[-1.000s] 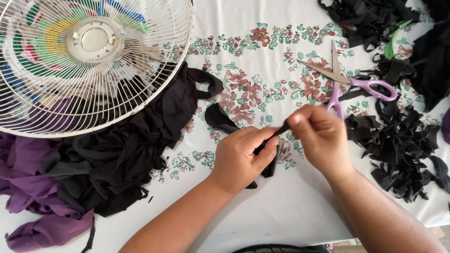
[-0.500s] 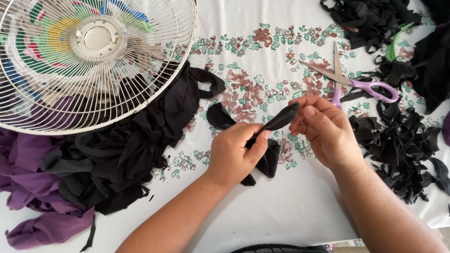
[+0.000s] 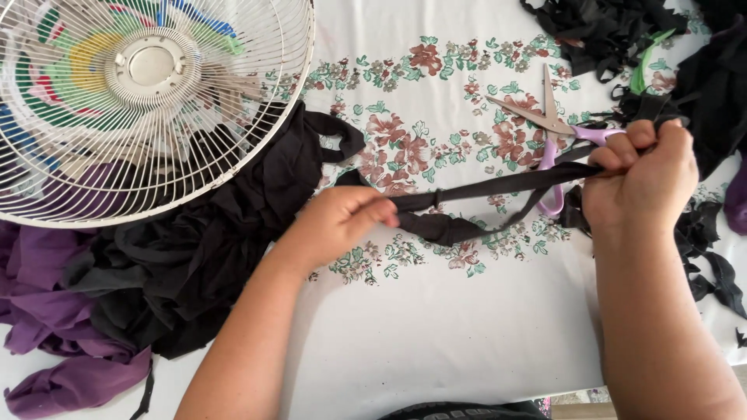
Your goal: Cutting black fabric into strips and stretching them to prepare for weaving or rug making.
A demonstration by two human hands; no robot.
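Hands are now spreading apart since earlier: we are gripping the black fabric strip (image 3: 498, 187) taut over the table (image 3: 436, 350), left hand (image 3: 338, 222) and right hand (image 3: 642, 175) both clenching it, tightening its knot beside the scissors (image 3: 548, 132).

Bright, even daylight; soft shadows under the forearms; sharp focus, no glare.

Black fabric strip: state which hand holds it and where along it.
Both hold the black fabric strip: the left hand pinches it near the knotted middle, the right hand clenches its far end.
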